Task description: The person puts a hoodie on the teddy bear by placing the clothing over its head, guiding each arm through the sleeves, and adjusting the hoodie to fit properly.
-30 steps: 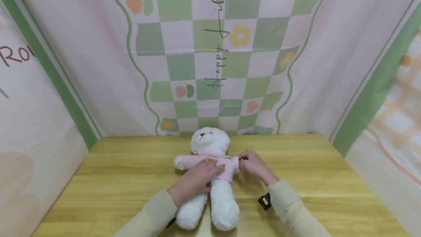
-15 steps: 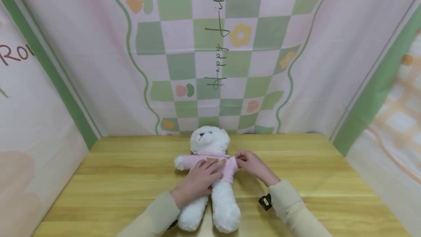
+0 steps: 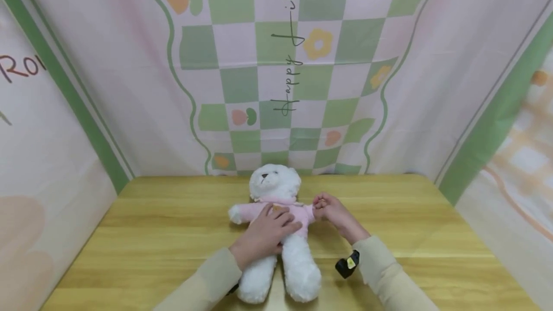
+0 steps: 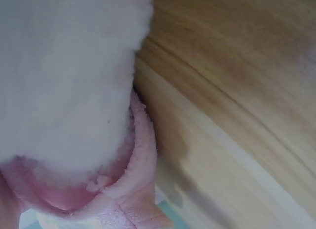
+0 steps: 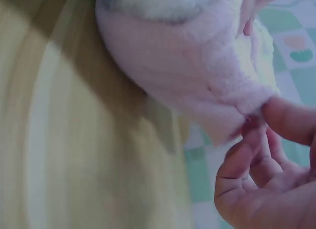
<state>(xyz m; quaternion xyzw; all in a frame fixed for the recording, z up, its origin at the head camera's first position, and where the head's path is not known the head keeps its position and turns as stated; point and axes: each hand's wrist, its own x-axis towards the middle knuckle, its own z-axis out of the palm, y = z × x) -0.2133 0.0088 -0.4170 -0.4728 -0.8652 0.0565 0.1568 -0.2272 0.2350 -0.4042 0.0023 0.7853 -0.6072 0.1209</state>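
Note:
A white plush teddy bear [image 3: 275, 184] lies on its back, dressed in a pink sweater [image 3: 300, 224]. My left hand [image 3: 264, 232] rests across its belly, fingers extended over the sweater front. At the right side of the bear, my right hand [image 3: 336, 214] pinches the end of the sweater's sleeve [image 5: 227, 118]. Thumb and fingers [image 5: 291, 119] meet at the cuff in the right wrist view; no paw shows beyond it. The other sleeve [image 3: 248, 212] has a white paw sticking out. In the left wrist view, a furry leg [image 4: 69, 81] emerges below the sweater's hem [image 4: 143, 150].
The wooden table [image 3: 173, 244] carries the bear near its middle. Behind it hangs a curtain [image 3: 276, 85] with green checks and lettering, and more fabric closes off both sides. A small black device [image 3: 347, 265] sits at the right wrist.
The sleeve in my right hand was bunched half a second ago and now reaches slightly farther right, with the hand. The bear's legs have shifted a little right; my left hand stays on the belly.

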